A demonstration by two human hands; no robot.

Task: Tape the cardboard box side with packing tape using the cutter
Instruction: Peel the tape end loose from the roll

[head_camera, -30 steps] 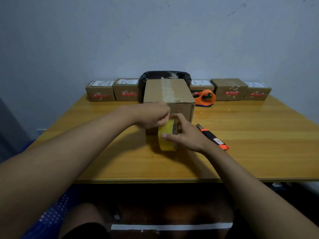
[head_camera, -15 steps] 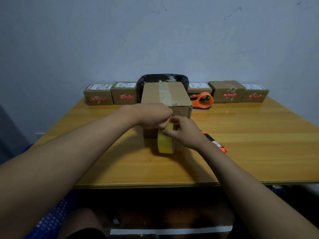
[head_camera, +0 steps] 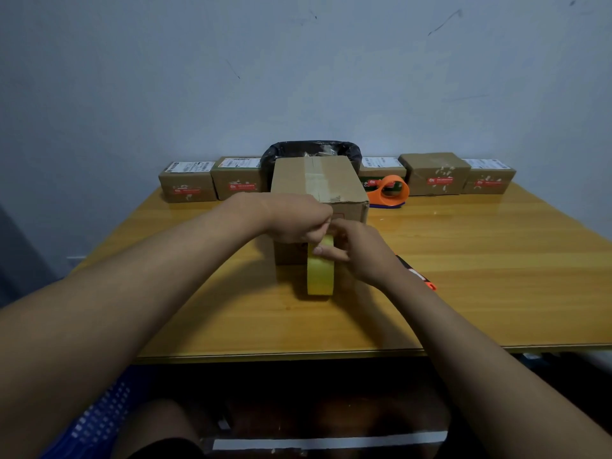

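Note:
A brown cardboard box (head_camera: 318, 180) stands at the middle of the wooden table (head_camera: 496, 276), old tape running along its top. A yellow roll of packing tape (head_camera: 319, 276) stands on edge against the box's near side. My right hand (head_camera: 361, 253) grips the roll from the right, fingers across its face. My left hand (head_camera: 299, 221) is closed at the roll's top, pinching at the tape end; the end itself is hidden by the fingers. An orange and black cutter (head_camera: 420, 274) lies on the table just behind my right wrist, mostly hidden.
Several small labelled parcels (head_camera: 187, 183) line the table's far edge against the wall. A black-lined bin (head_camera: 314, 150) sits behind the box. An orange tape dispenser (head_camera: 389, 190) lies right of the box. A blue crate (head_camera: 99, 422) is under the table at left.
Both hands have stayed at the roll's top; the right hand's fingers shifted across the roll's face, and the view dipped slightly. The box and roll have not moved.

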